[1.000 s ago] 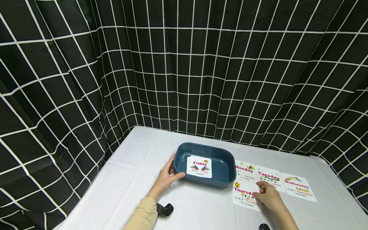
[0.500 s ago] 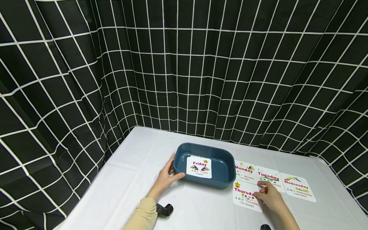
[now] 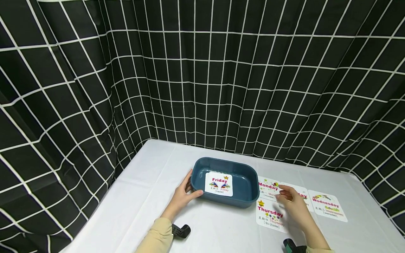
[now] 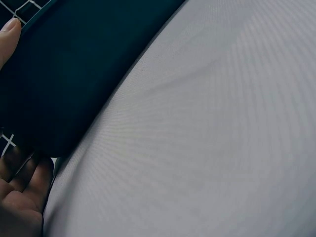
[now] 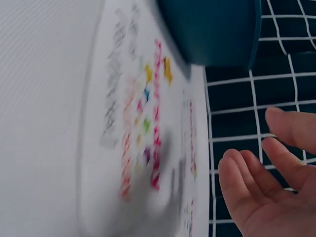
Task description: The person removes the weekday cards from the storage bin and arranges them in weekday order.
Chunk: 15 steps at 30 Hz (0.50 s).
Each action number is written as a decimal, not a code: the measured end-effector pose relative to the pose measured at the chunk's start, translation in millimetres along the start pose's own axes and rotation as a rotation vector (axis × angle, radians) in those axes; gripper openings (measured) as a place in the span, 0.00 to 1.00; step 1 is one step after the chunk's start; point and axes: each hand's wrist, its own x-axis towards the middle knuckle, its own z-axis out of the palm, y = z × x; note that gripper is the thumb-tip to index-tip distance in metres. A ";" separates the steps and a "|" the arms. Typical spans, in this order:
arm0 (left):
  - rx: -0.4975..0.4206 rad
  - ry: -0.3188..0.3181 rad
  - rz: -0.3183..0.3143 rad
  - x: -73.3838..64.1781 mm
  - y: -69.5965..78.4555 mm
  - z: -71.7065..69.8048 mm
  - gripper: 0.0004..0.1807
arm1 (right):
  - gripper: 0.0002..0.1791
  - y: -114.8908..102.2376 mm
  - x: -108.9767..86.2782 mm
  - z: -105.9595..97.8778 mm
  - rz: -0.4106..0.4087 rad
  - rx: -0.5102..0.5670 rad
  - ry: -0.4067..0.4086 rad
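Observation:
In the head view a dark blue plastic basin (image 3: pixel 243 182) stands on the table, a "Friday" card (image 3: pixel 219 184) lying inside it. My left hand (image 3: pixel 180 198) holds the basin's near left corner, thumb at the front rim and fingers along the left end. To the right of the basin lie the "Monday" card (image 3: pixel 267 184), the "Thursday" card (image 3: pixel 269 218) and the "Wednesday" card (image 3: pixel 329 207). My right hand (image 3: pixel 294 203) hovers over them, fingers loosely bent and holding nothing. It partly hides the "Tuesday" card (image 3: pixel 303 191). The right wrist view shows the right hand's fingers (image 5: pixel 234 175) apart from the cards.
A white cloth covers the table (image 3: pixel 133 211). Behind it and at both sides hangs a black curtain with a white grid (image 3: pixel 202 77). A black wrist device (image 3: pixel 181 231) sits on the left wrist; another, on the right wrist, shows at the lower edge.
My right hand has lifted from the upper right of the "Thursday" card and moved away toward the back, its fingers opening. The left hand and basin stay put.

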 end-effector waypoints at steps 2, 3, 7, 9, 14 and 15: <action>0.003 -0.002 -0.001 0.1 0.2 0.3 0.49 | 0.27 -5.9 2.9 2.1 0.006 0.028 -0.008; 0.003 -0.002 -0.003 0.1 0.3 0.4 0.49 | 0.27 -8.9 4.3 3.6 0.011 0.039 -0.010; 0.005 -0.001 -0.003 -0.9 -0.1 0.5 0.49 | 0.30 -21.6 9.2 11.0 0.039 0.079 -0.021; 0.003 -0.001 0.001 -1.4 0.2 0.7 0.49 | 0.32 -28.2 12.1 14.7 0.044 0.114 -0.025; 0.002 -0.001 0.005 -0.9 0.5 0.6 0.48 | 0.33 -41.4 20.1 25.3 0.016 0.190 -0.014; 0.001 -0.001 0.005 -0.6 0.4 0.5 0.48 | 0.33 -43.7 21.3 27.8 0.005 0.198 -0.010</action>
